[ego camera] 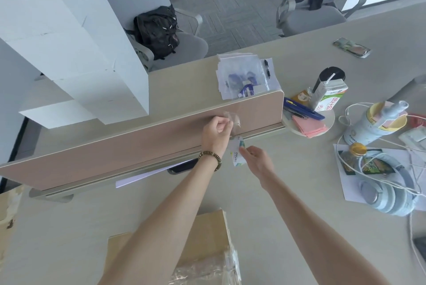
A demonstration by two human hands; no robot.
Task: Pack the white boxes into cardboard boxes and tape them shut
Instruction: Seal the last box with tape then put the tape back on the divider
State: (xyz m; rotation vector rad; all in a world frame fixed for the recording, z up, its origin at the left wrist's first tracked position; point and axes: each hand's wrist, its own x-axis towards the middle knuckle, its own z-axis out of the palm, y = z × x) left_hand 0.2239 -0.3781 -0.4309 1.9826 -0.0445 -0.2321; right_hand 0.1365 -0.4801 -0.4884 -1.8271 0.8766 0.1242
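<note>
A brown cardboard box (pixel 207 236) lies at the near edge of the desk, under my forearms, with clear tape wrinkled across its right side. A roll of clear tape (pixel 237 154) with a white printed core is held in my right hand (pixel 258 160) above the desk. Just beyond it, my left hand (pixel 215 132), with a bead bracelet on the wrist, pinches a crumpled strip of clear tape (pixel 232 118) against the tan desk partition (pixel 138 146). Tall white boxes (pixel 69 38) are stacked behind the partition at the left.
On the right of the desk lie blue headphones (pixel 382 194), white cables, a bottle (pixel 356 155), a milk carton (pixel 329 98) and a round tray (pixel 322 123) with pink notes. Plastic bags (pixel 244 77) lie behind the partition. More cardboard (pixel 7 218) is at the left edge.
</note>
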